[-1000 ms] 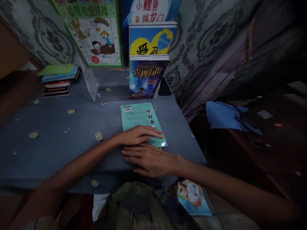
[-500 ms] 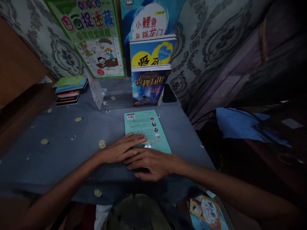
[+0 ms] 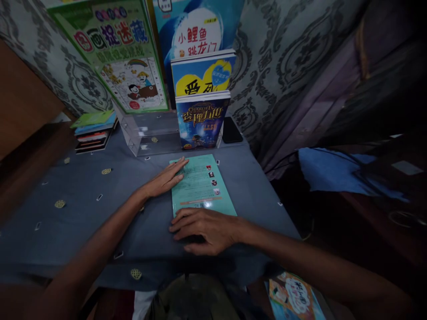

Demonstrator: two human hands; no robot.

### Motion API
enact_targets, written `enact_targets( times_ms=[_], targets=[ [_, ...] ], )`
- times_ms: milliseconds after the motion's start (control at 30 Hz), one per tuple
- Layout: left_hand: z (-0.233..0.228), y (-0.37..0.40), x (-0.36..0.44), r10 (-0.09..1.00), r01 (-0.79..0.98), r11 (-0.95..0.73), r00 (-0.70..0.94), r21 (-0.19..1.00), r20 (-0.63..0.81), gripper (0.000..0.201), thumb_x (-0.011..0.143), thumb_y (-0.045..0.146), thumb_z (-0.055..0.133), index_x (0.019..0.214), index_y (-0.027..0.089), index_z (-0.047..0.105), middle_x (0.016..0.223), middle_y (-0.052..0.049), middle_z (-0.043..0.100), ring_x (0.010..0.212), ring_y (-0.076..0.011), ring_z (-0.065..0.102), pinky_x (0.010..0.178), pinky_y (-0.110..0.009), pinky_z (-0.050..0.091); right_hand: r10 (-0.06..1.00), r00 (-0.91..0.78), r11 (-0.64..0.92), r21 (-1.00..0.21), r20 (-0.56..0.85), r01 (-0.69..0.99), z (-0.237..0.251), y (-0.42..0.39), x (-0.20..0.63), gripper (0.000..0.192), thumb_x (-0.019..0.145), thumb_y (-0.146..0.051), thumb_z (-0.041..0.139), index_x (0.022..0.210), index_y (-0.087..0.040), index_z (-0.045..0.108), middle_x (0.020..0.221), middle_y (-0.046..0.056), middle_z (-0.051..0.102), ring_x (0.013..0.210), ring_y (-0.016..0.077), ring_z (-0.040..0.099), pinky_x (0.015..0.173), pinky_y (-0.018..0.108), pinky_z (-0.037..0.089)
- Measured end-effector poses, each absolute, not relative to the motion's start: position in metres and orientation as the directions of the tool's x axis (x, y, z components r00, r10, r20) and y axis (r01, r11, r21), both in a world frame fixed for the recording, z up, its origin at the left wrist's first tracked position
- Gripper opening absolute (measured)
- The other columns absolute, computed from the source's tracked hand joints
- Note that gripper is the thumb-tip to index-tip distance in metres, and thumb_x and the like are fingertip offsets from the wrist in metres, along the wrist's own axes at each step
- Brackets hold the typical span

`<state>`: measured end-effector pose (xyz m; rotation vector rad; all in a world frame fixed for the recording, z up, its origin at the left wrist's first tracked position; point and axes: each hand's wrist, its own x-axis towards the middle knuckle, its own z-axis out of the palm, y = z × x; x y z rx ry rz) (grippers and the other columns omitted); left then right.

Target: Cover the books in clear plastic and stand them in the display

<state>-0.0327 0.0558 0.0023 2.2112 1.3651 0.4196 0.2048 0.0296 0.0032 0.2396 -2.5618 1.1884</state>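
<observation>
While the left hand (image 3: 165, 180) is lying flat with spread fingers on the far left edge of the teal booklet (image 3: 202, 186), the right hand (image 3: 205, 229) is pressing open-palmed at its near edge. The booklet could be sliding on the smooth grey tablecloth (image 3: 83, 209). It is thin, glossy, lying back cover up before the standing books (image 3: 200, 120).
</observation>
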Motion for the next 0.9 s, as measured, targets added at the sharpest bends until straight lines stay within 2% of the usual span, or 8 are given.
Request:
enact_targets(
  times_ms=[133, 233, 367, 533, 767, 900],
  targets=[
    [-0.006, 0.063, -0.031, 0.897, 0.779, -0.394, 0.442, 0.487, 0.020, 0.073, 0.103, 0.063, 0.019, 0.162, 0.019, 0.020, 0.170, -0.010, 0.015, 0.158, -0.0231, 0.010, 0.130, -0.047, 0.010, 0.043, -0.945, 0.576, -0.781, 0.325, -0.242, 0.006, 0.033, 0.204, 0.027, 0.095, -0.026, 0.062, 0.114, -0.012, 0.074, 0.117, 0.014, 0.076, 0.124, 0.0221, 0.063, 0.110, 0.040, 0.048],
    [-0.011, 0.063, -0.028, 0.892, 0.810, -0.429, 0.449, 0.401, 0.046, 0.071, 0.104, 0.060, 0.022, 0.160, 0.017, 0.027, 0.169, -0.011, 0.021, 0.158, -0.0238, 0.010, 0.129, -0.050, 0.010, 0.180, -0.939, 0.588, -0.797, 0.291, -0.134, 0.004, 0.039, 0.202, 0.027, 0.098, -0.025, 0.059, 0.116, -0.013, 0.074, 0.123, 0.014, 0.074, 0.127, 0.0214, 0.062, 0.110, 0.039, 0.048],
    [-0.016, 0.062, -0.026, 0.890, 0.826, -0.447, 0.449, 0.342, 0.079, 0.065, 0.105, 0.056, 0.024, 0.158, 0.018, 0.031, 0.168, -0.011, 0.023, 0.157, -0.0232, 0.014, 0.129, -0.051, 0.013, 0.364, -0.885, 0.716, -0.695, 0.291, 0.065, -0.006, 0.051, 0.202, 0.030, 0.099, -0.023, 0.056, 0.123, -0.012, 0.071, 0.133, 0.016, 0.068, 0.134, 0.0239, 0.056, 0.114, 0.044, 0.044],
    [-0.018, 0.062, -0.028, 0.888, 0.825, -0.453, 0.450, 0.338, 0.093, 0.064, 0.106, 0.052, 0.022, 0.157, 0.015, 0.033, 0.167, -0.013, 0.026, 0.157, -0.0221, 0.016, 0.129, -0.049, 0.013, 0.437, -0.843, 0.798, -0.567, 0.314, 0.202, -0.016, 0.074, 0.209, 0.037, 0.100, -0.024, 0.051, 0.135, -0.017, 0.063, 0.142, 0.014, 0.062, 0.140, 0.0255, 0.050, 0.115, 0.050, 0.044],
    [-0.017, 0.062, -0.026, 0.899, 0.842, -0.432, 0.431, 0.324, 0.080, 0.064, 0.105, 0.053, 0.023, 0.157, 0.016, 0.034, 0.167, -0.012, 0.026, 0.157, -0.0226, 0.017, 0.129, -0.049, 0.013, 0.570, -0.746, 0.786, -0.491, 0.345, 0.374, -0.031, 0.124, 0.216, 0.046, 0.103, -0.032, 0.043, 0.143, -0.016, 0.056, 0.151, 0.016, 0.054, 0.145, 0.0280, 0.045, 0.120, 0.055, 0.037],
    [-0.017, 0.061, -0.026, 0.898, 0.846, -0.435, 0.432, 0.309, 0.082, 0.062, 0.106, 0.052, 0.023, 0.156, 0.018, 0.036, 0.167, -0.011, 0.027, 0.157, -0.0226, 0.018, 0.129, -0.050, 0.013, 0.645, -0.697, 0.742, -0.472, 0.312, 0.475, -0.037, 0.143, 0.219, 0.050, 0.102, -0.034, 0.043, 0.147, -0.015, 0.052, 0.157, 0.016, 0.047, 0.150, 0.0282, 0.038, 0.124, 0.055, 0.030]
  ],
)
